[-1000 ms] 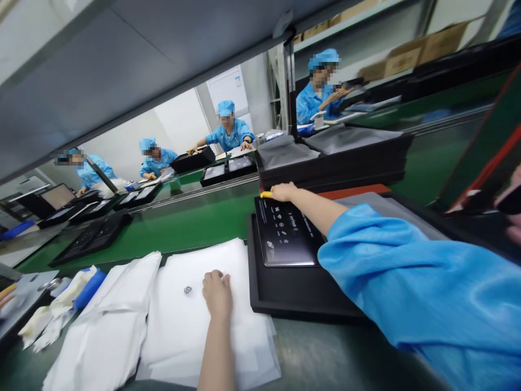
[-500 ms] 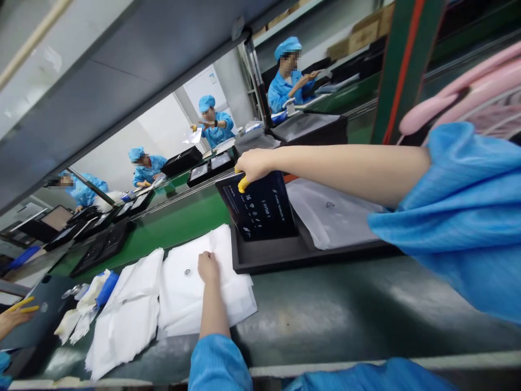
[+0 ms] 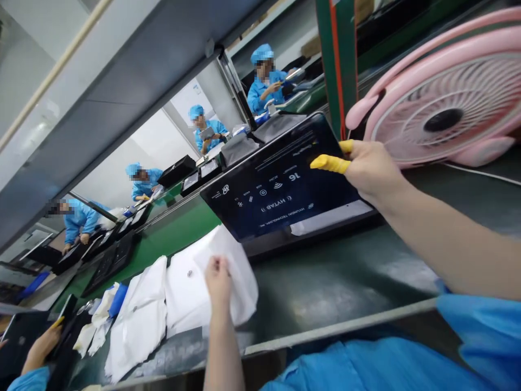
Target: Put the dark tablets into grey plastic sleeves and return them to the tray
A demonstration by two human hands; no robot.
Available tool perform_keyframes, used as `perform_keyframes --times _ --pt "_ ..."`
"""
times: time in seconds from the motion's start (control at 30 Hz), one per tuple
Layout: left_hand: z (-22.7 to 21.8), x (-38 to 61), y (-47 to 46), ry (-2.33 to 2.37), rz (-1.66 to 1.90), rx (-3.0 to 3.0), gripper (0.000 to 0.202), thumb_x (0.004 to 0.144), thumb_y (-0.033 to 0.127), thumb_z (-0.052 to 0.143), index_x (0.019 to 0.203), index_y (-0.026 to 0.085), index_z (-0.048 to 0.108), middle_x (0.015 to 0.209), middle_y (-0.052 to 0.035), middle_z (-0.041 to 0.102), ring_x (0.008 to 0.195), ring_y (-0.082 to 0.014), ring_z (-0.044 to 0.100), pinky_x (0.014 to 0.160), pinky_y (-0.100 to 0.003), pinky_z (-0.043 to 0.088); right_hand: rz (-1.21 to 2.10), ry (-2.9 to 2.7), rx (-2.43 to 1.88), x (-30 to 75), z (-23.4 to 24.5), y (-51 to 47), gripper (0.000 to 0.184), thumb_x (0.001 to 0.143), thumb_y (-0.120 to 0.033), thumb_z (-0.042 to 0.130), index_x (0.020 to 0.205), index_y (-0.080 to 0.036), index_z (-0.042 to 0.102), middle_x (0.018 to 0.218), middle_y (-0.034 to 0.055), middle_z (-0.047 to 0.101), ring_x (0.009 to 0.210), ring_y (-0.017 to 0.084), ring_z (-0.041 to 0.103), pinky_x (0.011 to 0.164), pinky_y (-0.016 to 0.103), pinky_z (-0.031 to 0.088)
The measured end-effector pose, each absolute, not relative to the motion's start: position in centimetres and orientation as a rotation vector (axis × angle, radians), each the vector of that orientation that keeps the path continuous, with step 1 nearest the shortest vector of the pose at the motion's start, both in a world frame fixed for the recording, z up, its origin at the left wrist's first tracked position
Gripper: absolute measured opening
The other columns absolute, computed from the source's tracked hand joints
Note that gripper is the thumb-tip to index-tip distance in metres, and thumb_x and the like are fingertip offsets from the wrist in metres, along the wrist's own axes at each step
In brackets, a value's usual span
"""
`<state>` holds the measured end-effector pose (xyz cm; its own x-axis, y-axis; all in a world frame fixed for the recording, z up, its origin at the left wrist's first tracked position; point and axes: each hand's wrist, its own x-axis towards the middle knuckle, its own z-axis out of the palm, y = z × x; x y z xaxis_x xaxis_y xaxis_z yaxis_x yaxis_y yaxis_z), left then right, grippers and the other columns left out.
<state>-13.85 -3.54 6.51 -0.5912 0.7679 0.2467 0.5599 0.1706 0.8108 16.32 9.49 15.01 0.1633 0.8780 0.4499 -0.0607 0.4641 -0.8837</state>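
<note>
- While the right hand has its yellow-capped fingers clamped on one edge, a thin black rectangular tablet with white print is tilted mid-view, print upside down.
- Tablet sits in front of/over a shallow black rectangular tray; touching or not, can't tell.
- Frosted translucent sleeve shows just below tablet's lower edge.
- Left hand: fingers bent, pinching a thin white plastic bag that bulges up off a flat stack of white bags.
- Stack just beside tray, on dark green glossy worktop.
- Second pile of white folded bags on stack's other side.
- Round pink plastic fan near right hand, apart.
- Lower left: co-worker's hand, yellow finger cover, grip unclear.
- Beyond green belt: co-workers in light-blue caps.
</note>
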Motion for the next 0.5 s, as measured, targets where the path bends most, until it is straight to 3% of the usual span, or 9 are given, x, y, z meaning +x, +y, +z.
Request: perform_keyframes --times 0.1,0.23,0.43,0.5 --pt "2.7 -9.7 -3.8 2.042 1.208 1.220 0.024 0.072 0.036 0.052 0.056 0.020 0.042 0.045 0.0053 0.038 0.046 -0.0097 0.039 0.050 -0.021 0.034 0.939 -1.073 -0.860 16.8 13.4 6.8 0.046 0.042 -0.053 0.076 0.069 -0.019 0.061 0.063 -0.0011 0.057 0.057 0.015 0.052 0.060 0.038 0.049" --pt "-0.5 -8.7 -3.1 1.965 1.294 1.044 0.030 0.071 0.045 0.052 0.058 0.020 0.040 0.044 0.0069 0.033 0.044 -0.0084 0.035 0.048 -0.021 0.032 0.973 -1.181 -0.946 16.6 11.0 4.5 0.041 0.045 -0.054 0.075 0.067 -0.022 0.063 0.061 -0.0017 0.059 0.055 0.017 0.054 0.056 0.037 0.050" --pt "0.4 -11.4 -3.6 1.821 1.570 0.863 0.041 0.066 0.055 0.054 0.058 0.020 0.034 0.049 0.0081 0.028 0.045 -0.0057 0.029 0.045 -0.020 0.029 0.979 -1.338 -1.005 15.4 7.0 3.4 0.048 0.048 -0.063 0.068 0.067 -0.019 0.063 0.061 -0.0001 0.062 0.056 0.018 0.058 0.055 0.031 0.049" --pt "0.7 -12.3 -4.2 1.908 1.530 0.892 0.039 0.069 0.056 0.051 0.060 0.021 0.036 0.050 0.0071 0.030 0.045 -0.0070 0.033 0.045 -0.021 0.032 0.987 -1.379 -1.004 14.7 6.3 3.2 0.048 0.050 -0.064 0.067 0.066 -0.019 0.063 0.060 -0.0001 0.062 0.057 0.017 0.058 0.056 0.030 0.048"
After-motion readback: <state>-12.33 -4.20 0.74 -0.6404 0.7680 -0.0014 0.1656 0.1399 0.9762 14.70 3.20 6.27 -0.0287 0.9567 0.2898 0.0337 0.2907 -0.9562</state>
